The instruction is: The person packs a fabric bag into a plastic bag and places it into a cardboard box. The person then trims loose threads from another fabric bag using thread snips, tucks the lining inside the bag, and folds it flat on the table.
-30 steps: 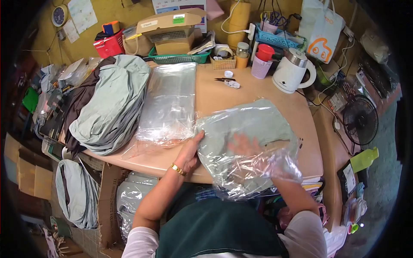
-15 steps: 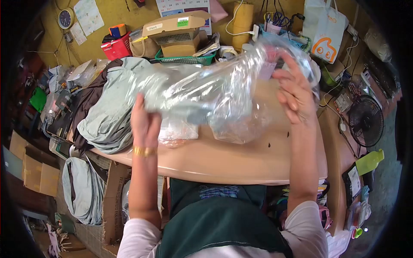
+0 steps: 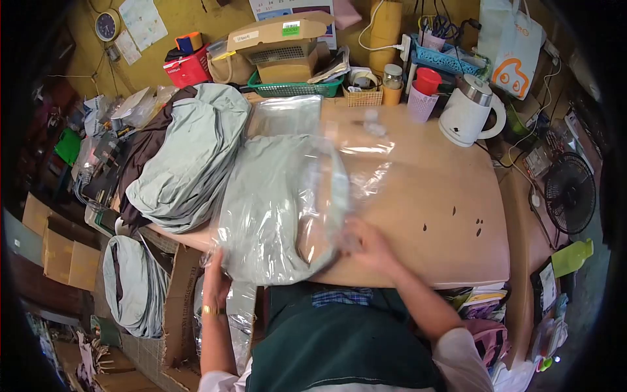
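Observation:
A clear plastic bag (image 3: 312,179) with a folded pale grey-green cloth item (image 3: 264,196) inside lies at the front edge of the table. The cloth fills the bag's left side and curves along its bottom and right. My left hand (image 3: 215,271) is closed on the bag's lower left corner, thumb on top. At the lower right edge, my right hand (image 3: 372,248) touches the plastic, its fingers smeared by motion. To the left rises a pile of similar pale cloth items (image 3: 189,157). Flat clear bags (image 3: 287,114) lie behind the filled one.
A white kettle (image 3: 467,117), a lilac cup (image 3: 421,104), a jar (image 3: 392,85) and a green basket (image 3: 297,86) stand along the back. A black fan (image 3: 569,193) is at right. More folded cloth (image 3: 134,287) and an open cardboard box (image 3: 65,248) are at lower left.
The bag with the cloth has come down from mid-air onto the table. Both hands have moved down towards me; the right hand has gone from raised with spread fingers to the bag's lower right edge.

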Demonstrator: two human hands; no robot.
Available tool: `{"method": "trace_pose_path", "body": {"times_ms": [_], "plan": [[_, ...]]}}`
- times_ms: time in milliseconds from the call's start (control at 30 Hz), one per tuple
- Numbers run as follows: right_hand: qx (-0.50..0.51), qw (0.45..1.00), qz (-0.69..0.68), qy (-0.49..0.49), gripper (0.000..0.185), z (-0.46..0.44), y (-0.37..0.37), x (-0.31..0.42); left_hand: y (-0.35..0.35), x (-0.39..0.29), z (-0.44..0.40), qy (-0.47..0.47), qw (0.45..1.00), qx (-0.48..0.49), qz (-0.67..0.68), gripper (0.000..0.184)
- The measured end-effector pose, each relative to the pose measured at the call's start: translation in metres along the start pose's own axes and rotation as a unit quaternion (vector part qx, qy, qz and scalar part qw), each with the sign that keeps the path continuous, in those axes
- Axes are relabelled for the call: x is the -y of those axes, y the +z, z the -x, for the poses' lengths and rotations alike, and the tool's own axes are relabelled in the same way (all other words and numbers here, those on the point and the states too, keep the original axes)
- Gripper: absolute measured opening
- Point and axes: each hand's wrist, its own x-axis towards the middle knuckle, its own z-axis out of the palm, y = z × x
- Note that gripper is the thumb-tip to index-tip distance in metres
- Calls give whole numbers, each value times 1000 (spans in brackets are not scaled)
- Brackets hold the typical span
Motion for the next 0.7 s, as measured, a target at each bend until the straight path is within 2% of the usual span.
{"method": "trace_pose_path", "body": {"times_ms": [67, 100, 167, 200, 233, 300, 367, 400, 433, 467, 500, 533, 567, 600, 667, 700], "plan": [[-30, 974, -224, 3, 27, -40, -21, 24, -7, 8, -32, 28, 996, 6, -88, 53], [-103, 953, -257, -121, 24, -47, -39, 49, 13, -1, -26, 67, 997, -1, -29, 49], [-167, 915, -304, -206, 25, -32, -100, 97, 14, -5, -19, 83, 996, 39, 10, 47], [-218, 932, -245, -154, 21, -17, -122, 92, 13, -5, -16, 100, 990, 78, 54, 45], [-267, 941, -181, -102, 16, -2, -149, 80, 11, -3, -12, 55, 997, 59, -4, 43], [-234, 967, -65, 82, 4, 37, -194, -5, 27, 23, -1, 94, 994, 27, -50, 45], [-313, 921, 4, 233, 9, 91, -180, -76, 26, 48, -2, 118, 990, 30, -70, 50], [-256, 931, 80, 248, 10, 124, -182, -102, 29, 56, 0, 129, 987, 29, -85, 58], [-236, 932, 63, 266, 7, 159, -182, -109, 31, 62, 2, 139, 984, 27, -103, 66], [-217, 932, 42, 286, 12, 184, -183, -109, 32, 60, 5, 134, 985, 27, -102, 66], [-216, 931, 43, 291, 12, 192, -183, -93, 32, 50, 8, 167, 969, -23, -180, 74], [-201, 945, 60, 251, 20, 198, -176, -66, 32, 37, 11, 198, 943, -70, -258, 81], [-187, 957, 75, 209, 28, 202, -170, -42, 27, 20, 8, 327, 867, -143, -348, 81], [-193, 956, 75, 210, 28, 198, -168, -21, 28, 3, 5, 448, 760, -210, -421, 81], [-202, 955, 214, 36, 37, 174, -171, 12, 68, -32, 28, 523, 689, -214, -454, 77], [-170, 976, 133, 8, 39, 157, -169, 18, 90, -44, 37, 555, 654, -107, -503, 75]]}}
